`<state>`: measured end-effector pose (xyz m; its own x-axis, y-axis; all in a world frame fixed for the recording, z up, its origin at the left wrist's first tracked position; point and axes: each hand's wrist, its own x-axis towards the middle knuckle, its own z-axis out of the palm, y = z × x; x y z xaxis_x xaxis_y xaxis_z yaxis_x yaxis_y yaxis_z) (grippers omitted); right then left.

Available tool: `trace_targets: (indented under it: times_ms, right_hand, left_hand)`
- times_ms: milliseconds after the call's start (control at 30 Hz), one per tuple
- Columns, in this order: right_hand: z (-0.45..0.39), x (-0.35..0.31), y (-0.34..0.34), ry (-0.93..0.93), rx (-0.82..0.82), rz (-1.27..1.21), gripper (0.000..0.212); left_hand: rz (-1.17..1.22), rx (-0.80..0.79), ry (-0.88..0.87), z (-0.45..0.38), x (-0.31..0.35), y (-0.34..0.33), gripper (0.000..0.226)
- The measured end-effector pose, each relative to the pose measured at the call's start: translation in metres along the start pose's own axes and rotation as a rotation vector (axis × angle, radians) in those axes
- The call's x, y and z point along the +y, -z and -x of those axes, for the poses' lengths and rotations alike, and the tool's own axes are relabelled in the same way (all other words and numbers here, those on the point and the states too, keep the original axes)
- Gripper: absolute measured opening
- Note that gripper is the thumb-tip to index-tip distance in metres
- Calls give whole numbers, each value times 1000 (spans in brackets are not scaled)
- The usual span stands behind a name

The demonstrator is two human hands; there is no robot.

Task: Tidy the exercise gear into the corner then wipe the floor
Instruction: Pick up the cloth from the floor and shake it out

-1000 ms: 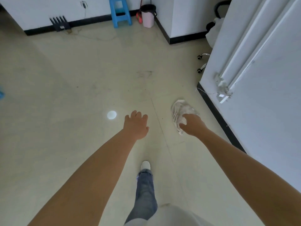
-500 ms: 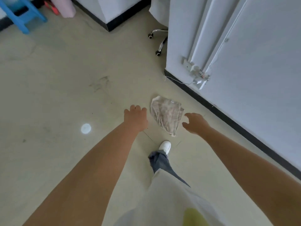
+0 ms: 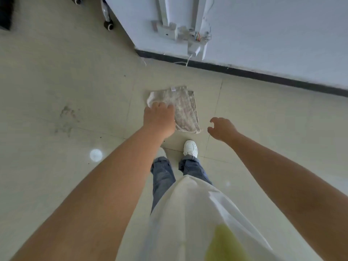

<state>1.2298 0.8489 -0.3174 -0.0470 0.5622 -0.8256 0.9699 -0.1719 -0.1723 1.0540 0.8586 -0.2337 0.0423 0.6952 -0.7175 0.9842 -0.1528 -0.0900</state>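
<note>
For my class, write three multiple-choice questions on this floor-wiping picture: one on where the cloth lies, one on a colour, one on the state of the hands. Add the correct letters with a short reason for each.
1. Where does the cloth lie?
A. on the floor near the black baseboard
B. on a chair seat
C. draped over the person's arm

2. What colour is the visible shoe?
A. red
B. white
C. black

3. Which hand is on the cloth?
A. only the right hand
B. both hands
C. only the left hand

Answers:
1. A: the cloth lies spread on the tiled floor, a little short of the baseboard.
2. B: the shoe below the cloth is white.
3. C: the left hand is on the cloth's near-left part, while the right hand is off to the side, fingers loosely curled, holding nothing.
</note>
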Motion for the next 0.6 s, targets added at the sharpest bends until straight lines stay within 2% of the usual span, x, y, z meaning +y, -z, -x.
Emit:
trace_targets:
  times_ms: [200,300,433,600]
  right_hand:
    - [-68,19,-61,-233,-92,-167,38]
    - [-117,29,-101,-343,-101,-258,37]
    - [-190,28,-156,-390,-121,-365,34]
    - [-282,36,-236,-370,-123,-396,38]
  left_hand:
    - [-147,-184,-170,-106,0,-64,38]
    - [-227,-197,-260,-167,10,-103,36]
    - [-220,-182,-378,-237,32,-161,29]
    - [-273,-284,-431,-305,45,-261,35]
